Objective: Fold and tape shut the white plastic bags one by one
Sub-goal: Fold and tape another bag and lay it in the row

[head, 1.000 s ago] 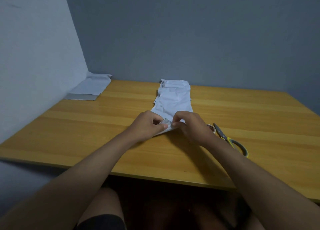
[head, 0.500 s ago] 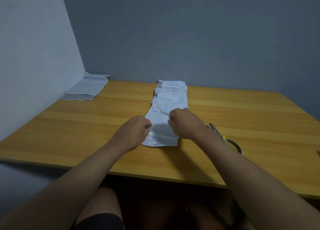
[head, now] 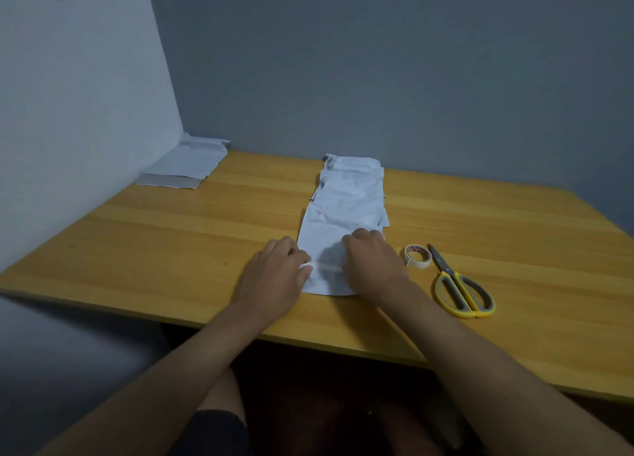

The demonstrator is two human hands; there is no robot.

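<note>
**Both hands on the near end of the top bag**

The left hand (head: 274, 277) lies at the bag's left edge, fingers curled, thumb and fingertips meeting on the end of a pale tape strip (head: 327, 267) that runs across the bag. Whether it pinches the strip or only presses it down, I cannot tell. The right hand (head: 372, 263) rests knuckles-up on the bag's right half, fingers bent under and pressing down; it covers the strip's other end, so its grip is hidden.

The bag (head: 326, 239) lies flat on the table (head: 171, 250), near the front edge and about midway across. Its long axis runs from the person toward the back wall, the near end squared off between the wrists. It is white, thin and creased, with a crumpled spot near its left side. It tops a stack of bags (head: 353, 178), staggered so that each lower one shows farther back.

Just right of the right hand stands a tape roll (head: 418, 256), and beside that lie scissors (head: 459, 291) with yellow handles, blades pointing away. In the far left corner lies another pile (head: 187, 167) of white bags, against the wall.
</note>
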